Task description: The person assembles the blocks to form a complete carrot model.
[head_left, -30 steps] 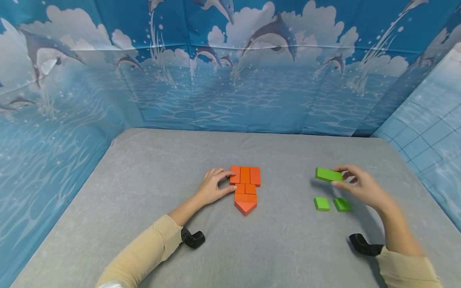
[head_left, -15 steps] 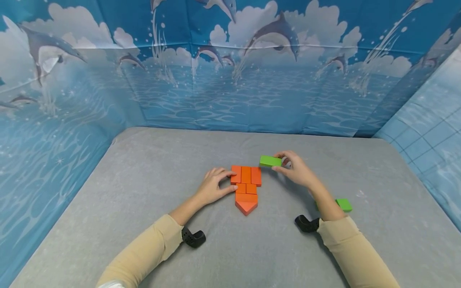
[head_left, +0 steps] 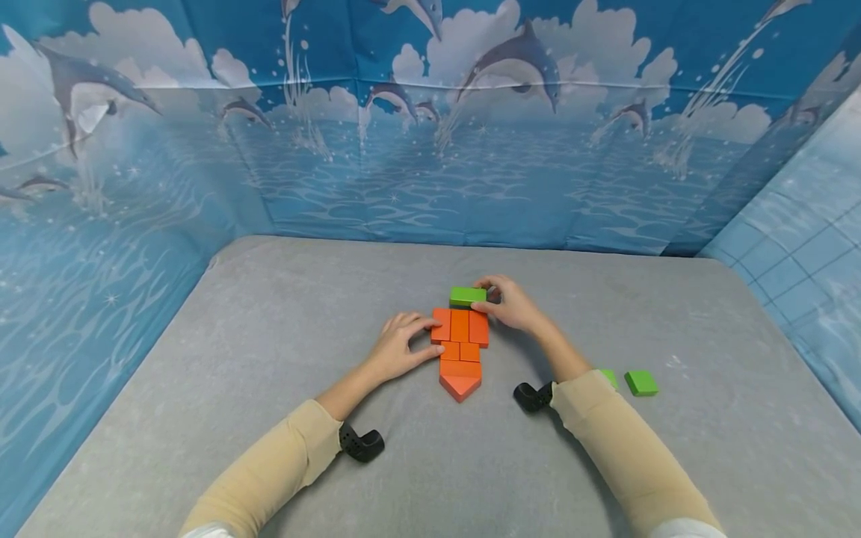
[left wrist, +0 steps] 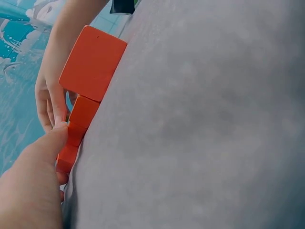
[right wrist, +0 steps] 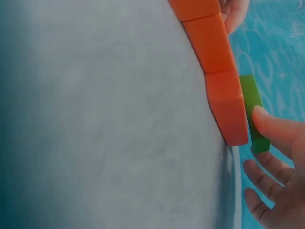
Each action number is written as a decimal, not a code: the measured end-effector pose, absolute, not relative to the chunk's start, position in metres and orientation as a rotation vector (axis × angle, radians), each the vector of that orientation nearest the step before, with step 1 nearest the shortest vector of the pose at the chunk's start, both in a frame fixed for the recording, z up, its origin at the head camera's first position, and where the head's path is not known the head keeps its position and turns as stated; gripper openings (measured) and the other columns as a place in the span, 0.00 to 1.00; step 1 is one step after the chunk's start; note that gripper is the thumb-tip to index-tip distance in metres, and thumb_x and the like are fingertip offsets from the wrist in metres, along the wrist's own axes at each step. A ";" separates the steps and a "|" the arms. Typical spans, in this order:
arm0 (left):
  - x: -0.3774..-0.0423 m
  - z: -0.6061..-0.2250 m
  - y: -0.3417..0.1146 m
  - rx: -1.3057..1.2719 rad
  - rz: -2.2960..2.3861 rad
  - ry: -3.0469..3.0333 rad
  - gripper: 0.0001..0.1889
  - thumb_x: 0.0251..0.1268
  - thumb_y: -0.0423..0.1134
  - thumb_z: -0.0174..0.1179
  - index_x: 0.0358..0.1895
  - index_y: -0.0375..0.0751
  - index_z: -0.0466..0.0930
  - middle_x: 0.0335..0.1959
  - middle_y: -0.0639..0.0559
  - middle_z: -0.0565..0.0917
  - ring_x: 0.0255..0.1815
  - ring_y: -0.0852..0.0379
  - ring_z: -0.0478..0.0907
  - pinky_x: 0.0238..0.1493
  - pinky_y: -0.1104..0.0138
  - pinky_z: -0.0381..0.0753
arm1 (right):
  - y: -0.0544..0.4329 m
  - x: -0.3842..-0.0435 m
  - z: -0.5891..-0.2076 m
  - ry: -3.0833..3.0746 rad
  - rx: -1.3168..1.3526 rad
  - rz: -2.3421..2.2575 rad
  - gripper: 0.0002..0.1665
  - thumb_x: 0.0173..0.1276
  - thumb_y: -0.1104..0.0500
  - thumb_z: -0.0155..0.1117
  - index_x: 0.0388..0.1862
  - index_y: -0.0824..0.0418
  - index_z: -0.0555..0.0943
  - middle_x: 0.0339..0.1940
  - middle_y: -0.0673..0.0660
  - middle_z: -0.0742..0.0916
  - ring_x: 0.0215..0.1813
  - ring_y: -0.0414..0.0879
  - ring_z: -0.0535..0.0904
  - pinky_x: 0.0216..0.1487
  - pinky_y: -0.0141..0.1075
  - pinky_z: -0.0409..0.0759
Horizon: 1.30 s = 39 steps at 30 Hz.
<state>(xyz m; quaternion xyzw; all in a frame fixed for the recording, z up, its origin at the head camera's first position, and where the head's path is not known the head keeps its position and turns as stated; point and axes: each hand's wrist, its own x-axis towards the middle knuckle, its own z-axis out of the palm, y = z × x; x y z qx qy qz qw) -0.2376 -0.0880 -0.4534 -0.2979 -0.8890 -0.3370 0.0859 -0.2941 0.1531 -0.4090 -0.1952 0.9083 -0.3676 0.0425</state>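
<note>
Several orange blocks lie together on the grey cloth, three long ones across the far end, small ones in the middle and a pointed end towards me. My left hand rests at their left side, index fingertip on the left long block and thumb by a small one. With thumb and fingers, my right hand pinches a long green block crosswise just beyond the far end of the orange blocks. In the right wrist view, this green block stands close beside the orange row, my thumb on its face.
To the right lies a green square block; a second green block is partly hidden by my right sleeve. Black wrist devices sit on both arms. A blue dolphin-print curtain hangs behind the cloth-covered table.
My right hand has carried the long green block from the right side leftwards to the far end of the orange blocks. My left hand has stayed in place.
</note>
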 end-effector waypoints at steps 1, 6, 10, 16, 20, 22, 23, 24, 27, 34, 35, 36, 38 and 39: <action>-0.238 -0.454 -0.088 -0.888 -1.005 -2.652 0.22 0.56 0.50 0.62 0.54 0.48 0.77 0.48 0.51 0.77 0.50 0.54 0.68 0.55 0.54 0.62 | 0.152 -0.295 -0.410 2.770 -0.598 -1.129 0.20 0.63 0.59 0.62 0.53 0.65 0.75 0.50 0.65 0.76 0.45 0.55 0.72 0.39 0.43 0.74; -0.238 -0.454 -0.088 -0.886 -1.004 -2.660 0.22 0.56 0.51 0.62 0.54 0.48 0.76 0.48 0.52 0.77 0.51 0.54 0.67 0.56 0.54 0.62 | 0.149 -0.302 -0.412 2.730 -0.593 -1.138 0.21 0.62 0.59 0.63 0.53 0.66 0.75 0.51 0.66 0.77 0.45 0.55 0.73 0.41 0.43 0.74; -0.238 -0.453 -0.088 -0.883 -1.003 -2.665 0.23 0.56 0.51 0.62 0.54 0.48 0.76 0.48 0.51 0.77 0.51 0.54 0.67 0.56 0.54 0.62 | 0.146 -0.307 -0.413 2.718 -0.579 -1.133 0.21 0.62 0.59 0.63 0.53 0.66 0.75 0.51 0.65 0.78 0.44 0.54 0.73 0.41 0.42 0.73; -0.238 -0.453 -0.088 -0.882 -0.998 -2.666 0.23 0.56 0.51 0.62 0.54 0.47 0.76 0.49 0.51 0.77 0.51 0.53 0.68 0.55 0.54 0.62 | 0.143 -0.311 -0.415 2.705 -0.556 -1.121 0.22 0.62 0.58 0.62 0.54 0.66 0.76 0.49 0.64 0.79 0.42 0.53 0.73 0.39 0.39 0.71; -0.238 -0.452 -0.088 -0.883 -0.996 -2.666 0.23 0.56 0.51 0.62 0.54 0.47 0.76 0.48 0.51 0.77 0.51 0.53 0.68 0.55 0.54 0.62 | 0.144 -0.311 -0.415 2.678 -0.544 -1.151 0.21 0.63 0.59 0.61 0.54 0.67 0.76 0.50 0.65 0.79 0.41 0.52 0.72 0.36 0.36 0.71; -0.238 -0.452 -0.088 -0.885 -0.995 -2.666 0.23 0.56 0.51 0.62 0.54 0.47 0.76 0.48 0.51 0.77 0.51 0.53 0.68 0.55 0.54 0.62 | 0.145 -0.310 -0.416 2.662 -0.535 -1.175 0.20 0.65 0.59 0.59 0.54 0.66 0.76 0.50 0.65 0.79 0.39 0.51 0.72 0.34 0.36 0.70; -0.238 -0.452 -0.088 -0.885 -0.993 -2.666 0.23 0.56 0.51 0.62 0.54 0.47 0.76 0.48 0.51 0.77 0.51 0.53 0.68 0.55 0.54 0.62 | 0.145 -0.310 -0.417 2.656 -0.532 -1.184 0.19 0.66 0.59 0.58 0.54 0.66 0.77 0.49 0.64 0.79 0.37 0.51 0.72 0.33 0.35 0.70; -0.238 -0.452 -0.088 -0.885 -0.991 -2.665 0.23 0.56 0.51 0.62 0.54 0.47 0.77 0.48 0.51 0.77 0.51 0.53 0.68 0.55 0.54 0.62 | 0.146 -0.310 -0.417 2.650 -0.530 -1.193 0.19 0.67 0.59 0.57 0.54 0.65 0.77 0.48 0.64 0.79 0.36 0.50 0.71 0.32 0.35 0.69; -0.238 -0.453 -0.088 -0.880 -0.989 -2.662 0.23 0.56 0.51 0.62 0.54 0.47 0.77 0.48 0.51 0.77 0.51 0.53 0.68 0.56 0.54 0.62 | 0.147 -0.311 -0.419 2.639 -0.525 -1.215 0.18 0.68 0.59 0.55 0.54 0.65 0.77 0.45 0.63 0.80 0.34 0.48 0.70 0.32 0.35 0.68; -0.237 -0.452 -0.088 -0.876 -0.998 -2.665 0.22 0.56 0.51 0.62 0.54 0.48 0.77 0.49 0.52 0.77 0.52 0.53 0.68 0.56 0.54 0.62 | 0.148 -0.310 -0.419 2.611 -0.499 -1.231 0.16 0.66 0.58 0.57 0.51 0.62 0.79 0.45 0.60 0.80 0.38 0.49 0.70 0.36 0.36 0.68; -0.237 -0.452 -0.088 -0.875 -0.998 -2.667 0.22 0.56 0.51 0.62 0.54 0.48 0.77 0.49 0.52 0.77 0.52 0.53 0.68 0.56 0.54 0.62 | 0.148 -0.310 -0.419 2.604 -0.496 -1.235 0.16 0.66 0.58 0.57 0.51 0.62 0.79 0.45 0.60 0.80 0.38 0.49 0.70 0.36 0.36 0.68; -0.237 -0.452 -0.088 -0.874 -0.998 -2.668 0.22 0.56 0.51 0.62 0.54 0.48 0.77 0.49 0.52 0.77 0.52 0.53 0.68 0.56 0.54 0.62 | 0.148 -0.310 -0.419 2.598 -0.499 -1.238 0.17 0.66 0.58 0.57 0.51 0.62 0.79 0.45 0.61 0.80 0.39 0.49 0.70 0.36 0.36 0.69; -0.237 -0.452 -0.088 -0.873 -0.997 -2.670 0.23 0.56 0.51 0.62 0.54 0.48 0.77 0.49 0.52 0.77 0.52 0.53 0.68 0.56 0.54 0.62 | 0.148 -0.310 -0.419 2.586 -0.504 -1.241 0.17 0.67 0.58 0.57 0.52 0.62 0.79 0.45 0.61 0.80 0.38 0.49 0.70 0.36 0.36 0.69; -0.237 -0.452 -0.088 -0.873 -0.997 -2.670 0.23 0.56 0.51 0.62 0.54 0.48 0.77 0.49 0.52 0.77 0.52 0.53 0.68 0.56 0.54 0.62 | 0.149 -0.310 -0.419 2.579 -0.505 -1.245 0.17 0.67 0.58 0.57 0.52 0.63 0.79 0.44 0.61 0.80 0.38 0.49 0.70 0.35 0.35 0.69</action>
